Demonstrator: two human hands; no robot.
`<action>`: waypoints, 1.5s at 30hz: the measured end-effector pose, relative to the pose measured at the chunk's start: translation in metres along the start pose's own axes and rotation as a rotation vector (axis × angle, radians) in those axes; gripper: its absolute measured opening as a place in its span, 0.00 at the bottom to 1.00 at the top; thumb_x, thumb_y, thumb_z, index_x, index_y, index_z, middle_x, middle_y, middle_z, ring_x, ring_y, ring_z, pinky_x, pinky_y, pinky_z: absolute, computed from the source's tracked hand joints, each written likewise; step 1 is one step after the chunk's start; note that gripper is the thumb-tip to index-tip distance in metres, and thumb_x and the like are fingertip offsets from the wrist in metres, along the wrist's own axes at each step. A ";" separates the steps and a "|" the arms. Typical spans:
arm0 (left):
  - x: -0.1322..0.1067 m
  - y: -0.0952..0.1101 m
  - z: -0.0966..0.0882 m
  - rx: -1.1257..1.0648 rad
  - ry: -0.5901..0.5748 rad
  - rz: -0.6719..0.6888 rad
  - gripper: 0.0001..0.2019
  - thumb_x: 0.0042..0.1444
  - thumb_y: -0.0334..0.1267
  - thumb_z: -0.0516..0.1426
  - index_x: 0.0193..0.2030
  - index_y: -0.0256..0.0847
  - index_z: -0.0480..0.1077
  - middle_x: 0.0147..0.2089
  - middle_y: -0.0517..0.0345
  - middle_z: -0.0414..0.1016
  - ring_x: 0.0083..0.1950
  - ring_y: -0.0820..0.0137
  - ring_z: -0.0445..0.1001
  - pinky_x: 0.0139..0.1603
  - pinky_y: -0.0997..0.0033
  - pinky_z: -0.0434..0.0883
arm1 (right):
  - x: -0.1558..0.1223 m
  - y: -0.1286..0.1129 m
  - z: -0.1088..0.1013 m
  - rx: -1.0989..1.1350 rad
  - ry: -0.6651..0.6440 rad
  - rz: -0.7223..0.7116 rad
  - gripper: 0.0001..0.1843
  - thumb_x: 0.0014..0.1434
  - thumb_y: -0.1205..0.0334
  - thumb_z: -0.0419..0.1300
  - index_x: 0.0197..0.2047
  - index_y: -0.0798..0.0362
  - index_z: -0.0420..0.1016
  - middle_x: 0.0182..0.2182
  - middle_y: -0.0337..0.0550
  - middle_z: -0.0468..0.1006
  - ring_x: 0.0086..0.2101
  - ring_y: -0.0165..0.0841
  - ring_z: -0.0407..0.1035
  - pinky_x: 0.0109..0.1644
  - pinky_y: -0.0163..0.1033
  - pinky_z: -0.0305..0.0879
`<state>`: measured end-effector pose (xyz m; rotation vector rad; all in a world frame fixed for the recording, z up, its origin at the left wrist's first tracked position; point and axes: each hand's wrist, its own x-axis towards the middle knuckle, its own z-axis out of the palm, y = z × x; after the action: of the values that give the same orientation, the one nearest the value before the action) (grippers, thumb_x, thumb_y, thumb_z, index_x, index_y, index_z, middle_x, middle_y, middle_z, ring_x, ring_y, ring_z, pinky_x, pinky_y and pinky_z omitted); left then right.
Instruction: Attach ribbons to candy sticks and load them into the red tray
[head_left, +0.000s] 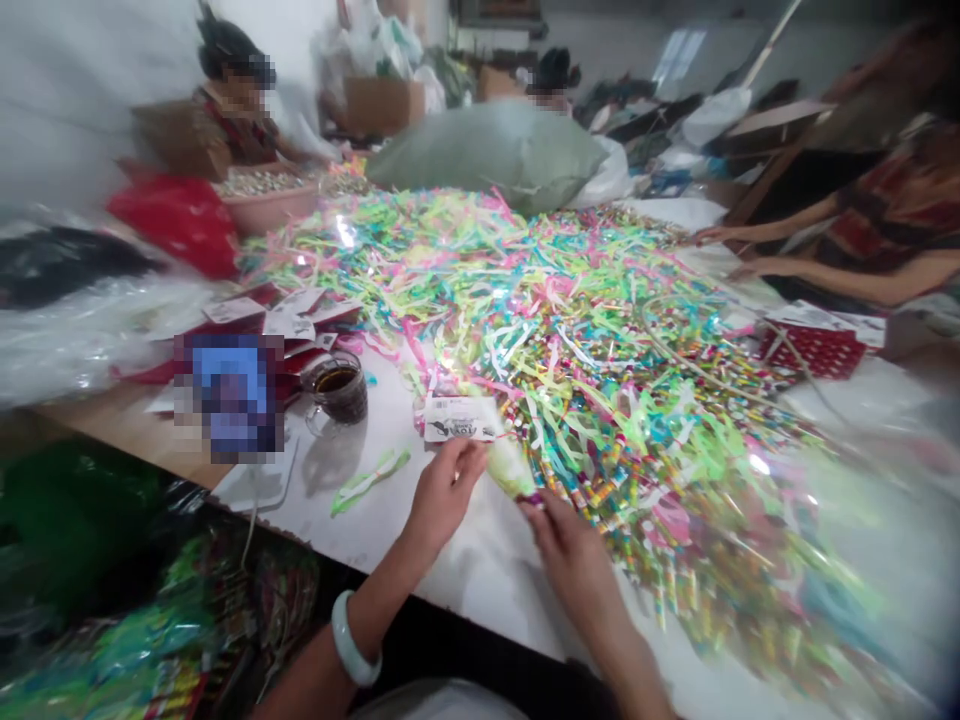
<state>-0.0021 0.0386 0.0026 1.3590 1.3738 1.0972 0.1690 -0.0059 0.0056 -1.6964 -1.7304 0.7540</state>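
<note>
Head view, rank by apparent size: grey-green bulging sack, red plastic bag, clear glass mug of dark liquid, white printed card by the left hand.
Largest to smallest, as they look:
1. Grey-green bulging sack
2. Red plastic bag
3. Clear glass mug of dark liquid
4. White printed card

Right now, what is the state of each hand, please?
Left hand: closed, holding the white printed card.
Right hand: closed, pinching the end of the light-green bundle.
</note>
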 end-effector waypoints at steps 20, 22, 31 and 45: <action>0.079 0.047 -0.044 -0.932 -0.321 0.021 0.24 0.57 0.51 0.52 0.51 0.35 0.69 0.45 0.46 0.78 0.49 0.58 0.74 0.55 0.54 0.67 | 0.054 -0.028 0.030 0.953 -0.023 0.124 0.22 0.59 0.46 0.54 0.50 0.52 0.71 0.47 0.49 0.76 0.45 0.37 0.72 0.51 0.47 0.68; 0.064 0.053 -0.037 -1.134 -0.332 -0.005 0.25 0.58 0.52 0.50 0.52 0.34 0.68 0.44 0.45 0.78 0.48 0.57 0.75 0.53 0.52 0.69 | 0.063 -0.040 0.037 1.271 -0.156 0.210 0.20 0.58 0.47 0.57 0.46 0.52 0.73 0.42 0.46 0.78 0.40 0.33 0.73 0.45 0.41 0.69; 0.034 0.045 -0.017 -1.377 -0.148 -0.060 0.26 0.57 0.51 0.51 0.54 0.33 0.67 0.46 0.40 0.76 0.47 0.56 0.74 0.47 0.54 0.73 | 0.051 -0.046 0.047 1.666 -0.044 0.250 0.09 0.49 0.58 0.68 0.28 0.52 0.73 0.23 0.31 0.73 0.24 0.21 0.64 0.32 0.28 0.64; -0.011 -0.005 -0.051 -0.854 0.136 -0.489 0.12 0.53 0.38 0.60 0.44 0.37 0.73 0.40 0.52 0.80 0.40 0.65 0.78 0.44 0.64 0.76 | 0.067 -0.037 -0.046 0.462 0.028 -0.096 0.18 0.57 0.49 0.57 0.23 0.52 0.62 0.18 0.31 0.62 0.22 0.24 0.56 0.28 0.32 0.54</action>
<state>-0.0531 0.0270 0.0093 0.3170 1.0395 1.2289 0.1784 0.0595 0.0660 -1.2951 -1.4638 0.9900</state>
